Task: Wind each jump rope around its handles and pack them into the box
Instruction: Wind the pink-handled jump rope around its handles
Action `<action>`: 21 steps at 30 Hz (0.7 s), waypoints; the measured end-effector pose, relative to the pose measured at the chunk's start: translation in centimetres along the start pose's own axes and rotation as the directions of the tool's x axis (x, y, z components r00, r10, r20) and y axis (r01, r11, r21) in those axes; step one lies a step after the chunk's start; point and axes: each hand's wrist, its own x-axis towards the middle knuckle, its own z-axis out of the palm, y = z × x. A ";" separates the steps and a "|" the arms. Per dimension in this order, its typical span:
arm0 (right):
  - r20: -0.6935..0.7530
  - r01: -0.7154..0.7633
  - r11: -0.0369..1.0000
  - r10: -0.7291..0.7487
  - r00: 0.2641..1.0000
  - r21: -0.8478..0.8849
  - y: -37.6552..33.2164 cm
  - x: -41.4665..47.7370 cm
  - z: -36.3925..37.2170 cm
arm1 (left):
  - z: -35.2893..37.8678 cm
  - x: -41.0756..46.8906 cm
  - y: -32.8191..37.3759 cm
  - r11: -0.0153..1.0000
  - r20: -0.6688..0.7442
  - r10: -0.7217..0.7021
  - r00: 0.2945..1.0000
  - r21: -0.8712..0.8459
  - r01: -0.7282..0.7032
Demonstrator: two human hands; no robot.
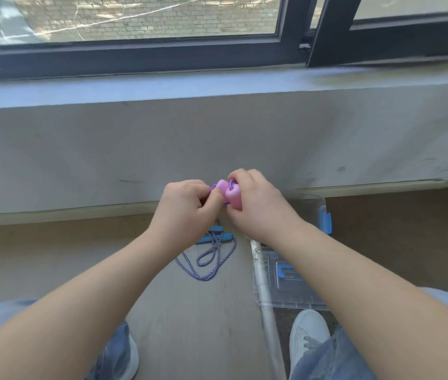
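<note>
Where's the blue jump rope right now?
In the head view, the blue jump rope lies on the floor, just below the left hand and right hand gripping the pink jump rope, with the clear box to its right.

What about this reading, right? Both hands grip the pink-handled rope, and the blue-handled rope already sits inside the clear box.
Not quite. In the head view the blue-handled rope lies loose on the floor, left of the clear box, not inside it. The rest holds: the left hand and right hand both grip the pink-handled rope.

Floor [53, 256] lies open left; blue-handled rope [211, 253] and box [285, 283] crowd right.
</note>
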 end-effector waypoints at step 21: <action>0.371 -0.634 0.276 0.619 0.692 0.723 11.2 3.0 3.1 | 11.6 2.3 -2.6 0.518 0.485 -0.601 0.635 -0.369 0.772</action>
